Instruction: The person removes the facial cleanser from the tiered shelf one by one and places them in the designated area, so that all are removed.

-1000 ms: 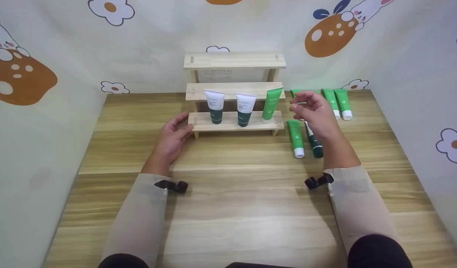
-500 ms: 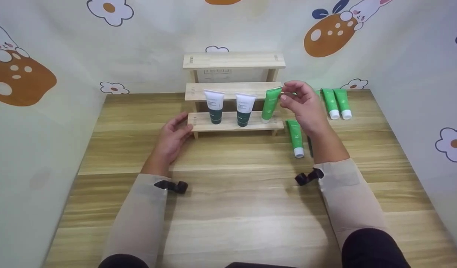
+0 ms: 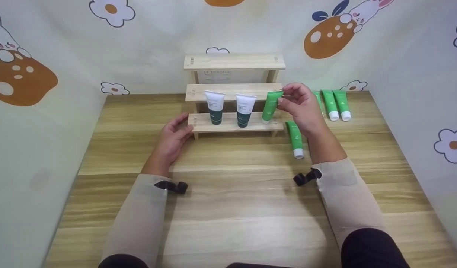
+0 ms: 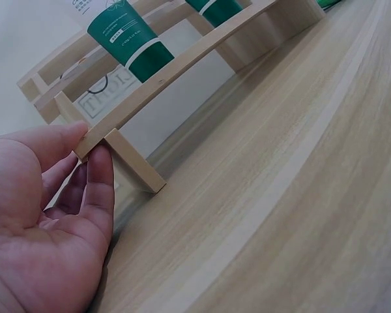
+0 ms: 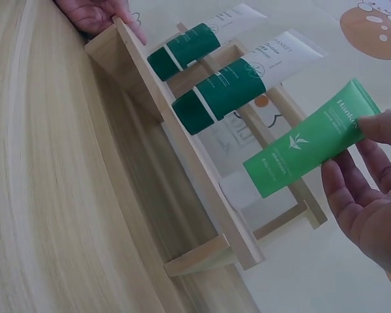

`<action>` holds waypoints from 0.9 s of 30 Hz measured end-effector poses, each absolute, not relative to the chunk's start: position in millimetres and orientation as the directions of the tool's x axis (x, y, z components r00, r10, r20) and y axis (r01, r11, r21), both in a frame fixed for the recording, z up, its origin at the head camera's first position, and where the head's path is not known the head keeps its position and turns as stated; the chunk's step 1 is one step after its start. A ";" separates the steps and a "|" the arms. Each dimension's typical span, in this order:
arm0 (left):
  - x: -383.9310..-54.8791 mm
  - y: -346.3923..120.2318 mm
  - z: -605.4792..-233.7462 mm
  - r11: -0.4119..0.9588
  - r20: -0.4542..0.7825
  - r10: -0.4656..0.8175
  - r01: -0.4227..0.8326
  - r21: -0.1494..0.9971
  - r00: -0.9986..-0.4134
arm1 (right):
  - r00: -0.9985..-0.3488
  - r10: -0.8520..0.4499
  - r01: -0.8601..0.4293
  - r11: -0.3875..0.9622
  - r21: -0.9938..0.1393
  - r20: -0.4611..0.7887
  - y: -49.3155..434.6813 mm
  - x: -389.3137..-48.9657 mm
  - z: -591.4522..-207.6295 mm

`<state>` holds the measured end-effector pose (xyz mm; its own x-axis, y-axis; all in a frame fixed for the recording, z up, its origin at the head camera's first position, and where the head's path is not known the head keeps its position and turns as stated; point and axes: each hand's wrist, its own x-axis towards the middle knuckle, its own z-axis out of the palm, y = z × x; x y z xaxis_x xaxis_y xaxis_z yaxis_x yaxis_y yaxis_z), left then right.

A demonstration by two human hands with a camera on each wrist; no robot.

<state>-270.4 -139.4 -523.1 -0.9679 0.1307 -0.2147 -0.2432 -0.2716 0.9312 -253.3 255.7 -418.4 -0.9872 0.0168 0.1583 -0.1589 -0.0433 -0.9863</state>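
A three-step wooden display rack (image 3: 234, 59) stands by the back wall. My left hand (image 3: 172, 140) holds the left end of its lowest step; in the left wrist view the thumb (image 4: 68, 135) lies on the board's end, with fingers beneath. On that step, two white and dark-green squeeze tubes (image 3: 215, 106) (image 3: 245, 108) stand upright on their caps. At the step's right end is a light-green squeeze tube (image 3: 270, 108), leaning slightly. My right hand (image 3: 304, 111) pinches its upper end between thumb and fingers. The right wrist view shows its white cap (image 5: 240, 190) against the step.
Right of the rack, a light-green tube (image 3: 295, 138) lies on the wooden table (image 3: 228, 193). Farther back lie more green tubes (image 3: 329, 105) (image 3: 342, 105), some partly behind my right hand. A patterned cloth wall (image 3: 150, 48) closes off the back and sides.
My right hand has moved left to the light-green tube and now pinches its top. The tube's upper end has turned a little toward the front. My left hand has stayed in place.
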 end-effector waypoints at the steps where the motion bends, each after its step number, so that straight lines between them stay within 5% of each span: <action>1: -270.6 -139.5 -523.5 -0.268 -0.216 0.129 -0.244 0.932 -0.968 | -0.986 0.019 -0.164 -0.049 -0.985 0.164 256.3 -253.3 -418.6; 27: -269.4 -138.1 -523.1 -0.295 -0.181 0.135 -0.214 0.931 -0.974 | -0.966 0.177 -0.212 -0.131 -0.968 0.187 322.7 -226.4 -424.6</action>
<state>-269.4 -138.1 -523.1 -0.9742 0.1347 -0.1809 -0.2137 -0.2950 0.9313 -226.4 322.7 -424.6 -0.9662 0.1774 0.1872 -0.2118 -0.1313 -0.9685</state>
